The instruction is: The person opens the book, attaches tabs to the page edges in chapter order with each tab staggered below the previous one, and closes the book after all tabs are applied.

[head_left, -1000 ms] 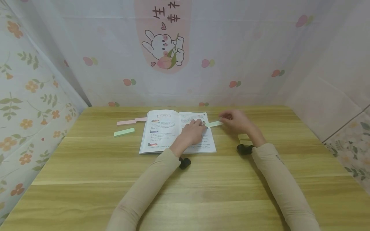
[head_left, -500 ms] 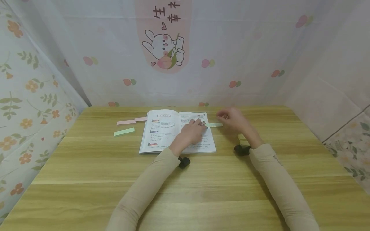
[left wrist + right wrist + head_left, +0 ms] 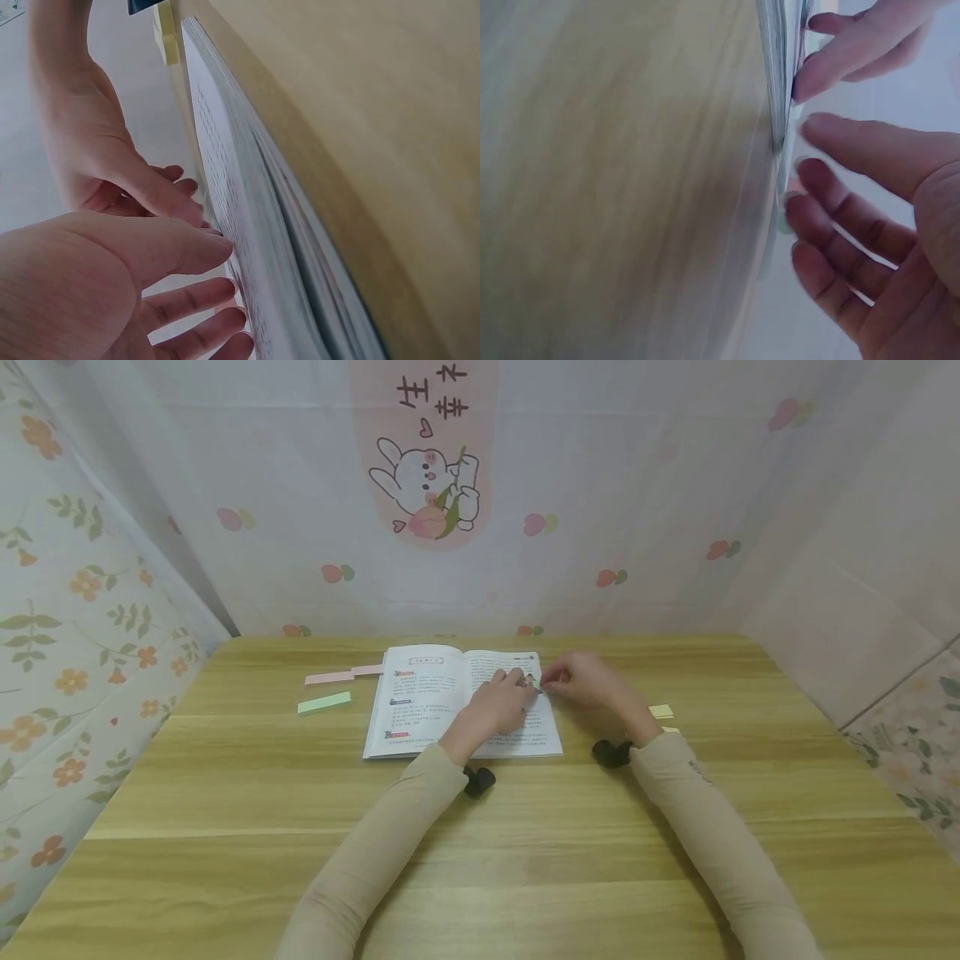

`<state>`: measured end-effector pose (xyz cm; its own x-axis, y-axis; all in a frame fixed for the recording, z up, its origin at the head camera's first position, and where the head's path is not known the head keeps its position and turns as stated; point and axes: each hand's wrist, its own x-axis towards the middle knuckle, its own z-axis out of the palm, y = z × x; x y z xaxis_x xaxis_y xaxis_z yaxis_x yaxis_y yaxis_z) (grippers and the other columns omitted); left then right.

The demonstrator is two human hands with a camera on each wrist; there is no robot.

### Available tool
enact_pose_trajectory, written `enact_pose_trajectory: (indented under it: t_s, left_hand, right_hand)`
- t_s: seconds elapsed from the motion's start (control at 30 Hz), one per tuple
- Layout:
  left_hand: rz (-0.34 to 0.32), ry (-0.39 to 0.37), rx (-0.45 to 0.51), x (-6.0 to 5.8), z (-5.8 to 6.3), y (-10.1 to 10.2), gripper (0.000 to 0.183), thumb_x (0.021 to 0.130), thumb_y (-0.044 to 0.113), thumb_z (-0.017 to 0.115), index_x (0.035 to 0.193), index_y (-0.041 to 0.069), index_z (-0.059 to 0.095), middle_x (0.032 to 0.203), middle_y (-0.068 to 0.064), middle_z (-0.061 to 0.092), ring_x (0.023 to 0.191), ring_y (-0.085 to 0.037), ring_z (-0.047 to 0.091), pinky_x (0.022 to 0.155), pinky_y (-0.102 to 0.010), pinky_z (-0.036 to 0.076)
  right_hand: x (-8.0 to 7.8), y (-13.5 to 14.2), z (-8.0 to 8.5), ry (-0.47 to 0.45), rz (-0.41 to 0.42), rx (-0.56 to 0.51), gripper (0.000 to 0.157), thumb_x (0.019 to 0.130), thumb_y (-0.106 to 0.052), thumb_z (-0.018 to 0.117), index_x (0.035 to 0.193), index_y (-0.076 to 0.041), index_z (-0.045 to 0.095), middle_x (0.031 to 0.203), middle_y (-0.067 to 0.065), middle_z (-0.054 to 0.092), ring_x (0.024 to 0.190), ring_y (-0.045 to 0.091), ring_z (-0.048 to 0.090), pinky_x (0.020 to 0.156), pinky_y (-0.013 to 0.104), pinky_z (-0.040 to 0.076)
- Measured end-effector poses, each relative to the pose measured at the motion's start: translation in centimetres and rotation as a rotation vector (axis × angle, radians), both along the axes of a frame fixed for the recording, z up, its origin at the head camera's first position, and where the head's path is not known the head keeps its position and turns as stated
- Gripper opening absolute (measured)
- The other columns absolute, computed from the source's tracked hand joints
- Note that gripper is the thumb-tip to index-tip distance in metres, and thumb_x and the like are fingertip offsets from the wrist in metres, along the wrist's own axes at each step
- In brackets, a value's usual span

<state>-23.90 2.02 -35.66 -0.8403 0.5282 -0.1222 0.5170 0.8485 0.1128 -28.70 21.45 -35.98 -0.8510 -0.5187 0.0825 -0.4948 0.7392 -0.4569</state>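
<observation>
An open book [image 3: 416,718] lies on the table with printed pages facing up. My left hand [image 3: 498,706] rests on its right page, fingertips near the outer edge; in the left wrist view the left thumb and fingers [image 3: 195,300] touch the page. At that same edge is my right hand [image 3: 585,681], covering most of a pale green sticky strip. The right wrist view shows a bit of the green strip [image 3: 786,219] beside the right fingertips, with a gap between thumb and index finger. Pink sticky strips [image 3: 328,678] lie at the book's left, one meeting its edge.
A green sticky pad [image 3: 324,702] lies on the wooden table [image 3: 480,860] left of the book. Yellow sticky notes [image 3: 662,711] sit beside the right forearm, partly hidden. A black wrist camera [image 3: 480,782] is worn on each wrist. A patterned curtain [image 3: 637,485] hangs behind the table.
My right hand has let go of the green strip's outer end and moved left along it to the page edge. More of the yellow notes shows. The left hand stays put.
</observation>
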Motion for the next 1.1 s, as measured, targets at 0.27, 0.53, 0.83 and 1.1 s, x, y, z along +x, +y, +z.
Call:
enact_pose_trajectory:
  t_s: [0.27,0.53,0.83,1.1]
  left_hand:
    - [0.007,-0.007,-0.009,0.0,0.2,0.1,0.047,0.104,0.019,0.051,0.151,0.019,0.049,0.147,-0.008,0.043,0.125,-0.026,0.044,0.103,-0.043,0.046]
    - [0.008,-0.012,-0.009,0.0,0.3,0.1,0.047,0.104,0.02,0.051,0.151,0.019,0.05,0.143,-0.008,0.046,0.12,-0.025,0.045,0.099,-0.041,0.047]
    - [0.003,-0.013,-0.011,0.0,0.3,0.0,0.048,0.104,0.019,0.05,0.152,0.019,0.049,0.145,-0.009,0.045,0.121,-0.026,0.045,0.099,-0.041,0.047]
    - [0.005,-0.013,-0.027,0.1,0.2,0.1,0.045,0.105,0.019,0.048,0.151,0.02,0.05,0.147,-0.008,0.043,0.123,-0.026,0.044,0.1,-0.041,0.047]
  right_hand:
    - [-0.3,-0.7,0.1,-0.009,0.001,-0.011,0.011,0.092,-0.003,0.071,0.1,-0.002,0.079,0.097,0.012,0.076,0.091,0.027,0.068,0.083,0.044,0.054]
    - [-0.4,-1.7,0.3,-0.027,-0.03,0.008,0.013,0.094,-0.003,0.068,0.102,0.0,0.078,0.101,0.013,0.076,0.091,0.025,0.064,0.084,0.042,0.052]
    - [-0.7,-1.8,0.3,-0.05,-0.059,0.016,0.012,0.093,0.0,0.068,0.1,0.002,0.077,0.1,0.015,0.075,0.096,0.029,0.067,0.088,0.045,0.053]
    - [-0.8,-1.4,0.3,-0.044,-0.1,0.02,0.01,0.091,-0.001,0.072,0.098,0.0,0.079,0.1,0.014,0.075,0.097,0.03,0.067,0.09,0.046,0.051]
